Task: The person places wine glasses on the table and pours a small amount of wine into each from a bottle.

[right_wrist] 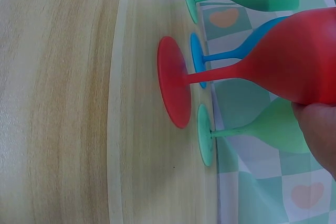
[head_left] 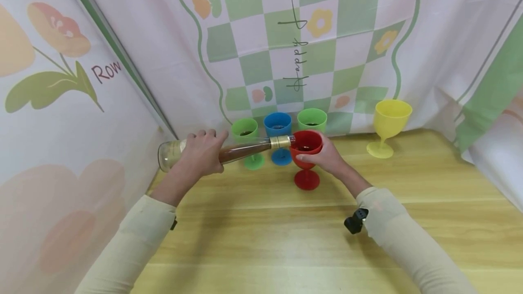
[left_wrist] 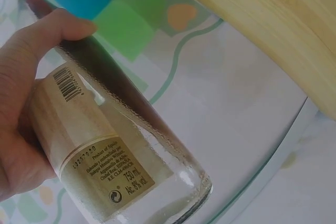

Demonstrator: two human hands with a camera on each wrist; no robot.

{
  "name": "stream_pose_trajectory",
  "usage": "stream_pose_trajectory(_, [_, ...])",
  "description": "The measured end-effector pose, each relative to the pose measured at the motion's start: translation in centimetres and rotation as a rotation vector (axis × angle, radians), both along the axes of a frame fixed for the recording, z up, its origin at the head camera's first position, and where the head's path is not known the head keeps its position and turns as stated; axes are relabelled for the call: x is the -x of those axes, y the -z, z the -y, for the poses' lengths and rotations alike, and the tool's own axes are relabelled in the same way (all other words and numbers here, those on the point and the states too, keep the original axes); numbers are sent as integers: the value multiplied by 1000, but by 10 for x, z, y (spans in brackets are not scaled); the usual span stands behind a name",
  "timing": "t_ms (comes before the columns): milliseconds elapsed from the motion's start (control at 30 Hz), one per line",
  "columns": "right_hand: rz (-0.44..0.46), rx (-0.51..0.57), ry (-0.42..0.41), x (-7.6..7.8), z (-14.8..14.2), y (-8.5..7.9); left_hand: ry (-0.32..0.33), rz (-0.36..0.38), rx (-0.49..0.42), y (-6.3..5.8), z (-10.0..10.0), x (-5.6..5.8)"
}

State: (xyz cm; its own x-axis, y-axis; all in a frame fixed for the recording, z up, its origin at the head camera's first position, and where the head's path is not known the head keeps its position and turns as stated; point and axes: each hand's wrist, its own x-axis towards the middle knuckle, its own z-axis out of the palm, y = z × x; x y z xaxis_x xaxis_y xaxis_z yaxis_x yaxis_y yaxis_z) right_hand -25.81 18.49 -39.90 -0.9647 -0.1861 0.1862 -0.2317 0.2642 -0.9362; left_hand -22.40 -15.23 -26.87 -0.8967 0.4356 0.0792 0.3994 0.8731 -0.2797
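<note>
My left hand point(head_left: 203, 152) grips a clear glass wine bottle point(left_wrist: 131, 129) round its body, tipped nearly level, its mouth at the rim of a red goblet point(head_left: 307, 153). Dark liquid fills the bottle's neck, and some lies in the red goblet. With my right hand point(head_left: 327, 154) I hold the red goblet by its bowl, thumb in front; in the right wrist view only part of that hand shows. Behind stand a green goblet point(head_left: 245, 128), a blue goblet point(head_left: 278, 124) and another green goblet point(head_left: 312, 118), each with dark liquid inside.
A yellow goblet point(head_left: 391, 121) stands apart at the right, near the back edge of the wooden table point(head_left: 261, 239). A patterned cloth point(head_left: 253, 31) hangs right behind the goblets, and another printed cloth point(head_left: 61, 149) closes off the left side.
</note>
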Motion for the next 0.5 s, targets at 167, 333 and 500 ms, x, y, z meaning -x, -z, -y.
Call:
stream_pose_trajectory(167, [2, -3, -2, -2, 0, -1, -2, 3, 4, -1, -1, -1])
stream_pose_trajectory(333, [1, 0, -3, -2, 1, -1, 0, 2, 0, 0, 0, -1])
stream_pose_trajectory(500, [4, 3, -2, -1, 0, -1, 2, -5, 9, -1, 0, -1])
